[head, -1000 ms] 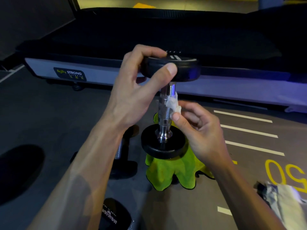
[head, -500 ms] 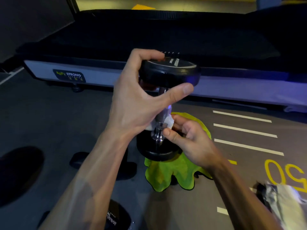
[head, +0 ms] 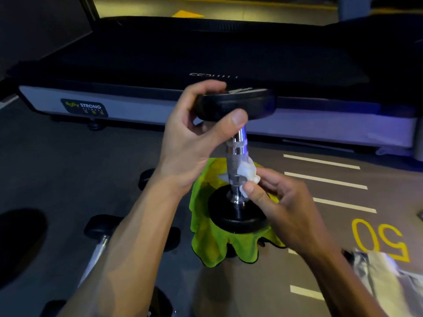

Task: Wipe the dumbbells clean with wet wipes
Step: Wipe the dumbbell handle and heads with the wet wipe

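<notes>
Dumbbell (head: 237, 154) held upright at centre of view, chrome knurled handle vertical, one black head up and one down. Lower head sits over a lime-green cloth (head: 214, 243) that is draped over some object on the floor; whether the head bears on the cloth or hangs just above it cannot be told. Left hand (head: 194, 136) grasps the upper head from the left: thumb across the near rim, fingers curled over the far rim. Right hand (head: 278, 202) pinches a crumpled white wet wipe (head: 247, 171) between thumb and fingers and presses it against the right side of the handle, low on the knurled section, just above the lower collar. A corner of the wipe shows on the left side of the handle as well. Near left, a second dumbbell (head: 100, 239) lies on the dark floor (head: 68, 170), partly hidden behind the left forearm; further black heads show at the near edge, details unclear. Near right, a crumpled silvery-white packet (head: 384, 273), blurred. Floor on the right carries white lines and a yellow "50". Far side: a treadmill (head: 206, 53) with black belt and grey side rail labelled "BODY STRONG".
</notes>
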A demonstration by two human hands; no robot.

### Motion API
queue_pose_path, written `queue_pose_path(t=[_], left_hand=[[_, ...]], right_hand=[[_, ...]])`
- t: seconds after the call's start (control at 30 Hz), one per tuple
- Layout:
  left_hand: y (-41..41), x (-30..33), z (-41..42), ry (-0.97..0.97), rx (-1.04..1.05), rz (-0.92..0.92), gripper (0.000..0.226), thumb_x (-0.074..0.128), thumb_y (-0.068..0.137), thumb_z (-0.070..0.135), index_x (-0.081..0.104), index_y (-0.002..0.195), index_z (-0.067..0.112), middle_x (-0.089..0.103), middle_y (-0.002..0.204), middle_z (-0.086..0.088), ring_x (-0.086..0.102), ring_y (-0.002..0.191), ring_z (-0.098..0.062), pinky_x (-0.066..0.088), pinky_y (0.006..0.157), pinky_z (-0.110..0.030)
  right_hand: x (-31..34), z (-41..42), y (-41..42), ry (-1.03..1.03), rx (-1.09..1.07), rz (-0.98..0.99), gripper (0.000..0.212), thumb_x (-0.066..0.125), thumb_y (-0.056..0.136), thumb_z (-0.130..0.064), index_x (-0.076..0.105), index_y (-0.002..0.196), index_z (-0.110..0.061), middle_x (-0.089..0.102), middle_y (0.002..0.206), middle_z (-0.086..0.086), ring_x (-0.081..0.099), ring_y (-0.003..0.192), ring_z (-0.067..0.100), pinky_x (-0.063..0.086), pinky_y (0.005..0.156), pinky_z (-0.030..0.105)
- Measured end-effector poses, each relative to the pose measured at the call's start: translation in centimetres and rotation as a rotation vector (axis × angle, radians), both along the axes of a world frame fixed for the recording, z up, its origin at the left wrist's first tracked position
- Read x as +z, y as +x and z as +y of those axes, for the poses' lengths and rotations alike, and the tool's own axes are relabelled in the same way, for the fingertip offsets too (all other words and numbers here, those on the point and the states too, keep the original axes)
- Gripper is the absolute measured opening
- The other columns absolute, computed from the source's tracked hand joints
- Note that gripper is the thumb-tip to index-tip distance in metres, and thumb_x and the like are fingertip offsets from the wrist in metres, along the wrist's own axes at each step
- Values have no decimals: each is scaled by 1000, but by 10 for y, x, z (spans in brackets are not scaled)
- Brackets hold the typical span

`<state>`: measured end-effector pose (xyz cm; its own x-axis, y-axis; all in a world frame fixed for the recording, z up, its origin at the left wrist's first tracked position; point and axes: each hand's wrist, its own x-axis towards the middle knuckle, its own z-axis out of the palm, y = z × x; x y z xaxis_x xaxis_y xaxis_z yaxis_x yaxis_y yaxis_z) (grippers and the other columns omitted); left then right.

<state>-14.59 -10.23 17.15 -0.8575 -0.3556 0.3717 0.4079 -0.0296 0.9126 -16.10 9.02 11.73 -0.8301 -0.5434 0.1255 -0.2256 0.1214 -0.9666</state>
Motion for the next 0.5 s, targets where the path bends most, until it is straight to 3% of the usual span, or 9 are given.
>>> queue_pose_path(t=[0.1,0.17,0.2,0.27,0.37,0.43,0.5], left_hand=[[-4,-3,-6,37,-33,-26,44,81,79,30,65,120,22,68,122,-15,68,114,-34,56,93,-47],[-5,-6,-13,75,-52,-25,42,81,81,31,66,120,24,58,132,-37,60,119,-59,53,97,-57],[-5,-7,-16,84,-60,-30,41,80,81,31,66,119,25,54,134,-42,57,119,-64,52,97,-57],[-3,-8,-20,85,-81,-44,40,80,82,31,67,119,26,51,135,-45,55,120,-67,53,97,-55],[-4,-10,-22,68,-94,-72,41,81,82,34,68,120,27,50,135,-44,51,123,-66,50,101,-64],[-6,-11,-23,61,-81,-85,43,82,82,37,68,122,27,51,134,-43,49,124,-66,45,104,-70],[-7,-11,-25,68,-72,-83,44,82,82,37,67,123,26,54,134,-41,50,124,-65,47,103,-66]], right_hand=[[-6,3,14,46,24,39,37,42,108,-39,71,131,-34,73,127,-18,66,124,8,51,108,42],[-9,3,19,104,-28,141,30,46,106,-38,71,122,-43,69,127,-31,62,127,1,48,108,32],[-9,2,18,121,-48,167,26,51,104,-37,73,117,-43,69,124,-33,63,124,-1,49,105,30],[-6,-6,10,111,-83,176,21,62,99,-34,76,115,-34,75,116,-26,68,114,-1,54,100,34],[12,-26,-4,2,-211,226,29,75,96,-26,76,125,-27,77,117,-21,69,115,-5,56,103,34],[20,-38,-8,-71,-258,214,30,75,97,-23,75,127,-24,77,117,-18,69,115,-3,56,104,36],[17,-41,-3,-65,-256,202,30,72,99,-27,74,129,-26,77,119,-17,69,118,0,55,105,40]])
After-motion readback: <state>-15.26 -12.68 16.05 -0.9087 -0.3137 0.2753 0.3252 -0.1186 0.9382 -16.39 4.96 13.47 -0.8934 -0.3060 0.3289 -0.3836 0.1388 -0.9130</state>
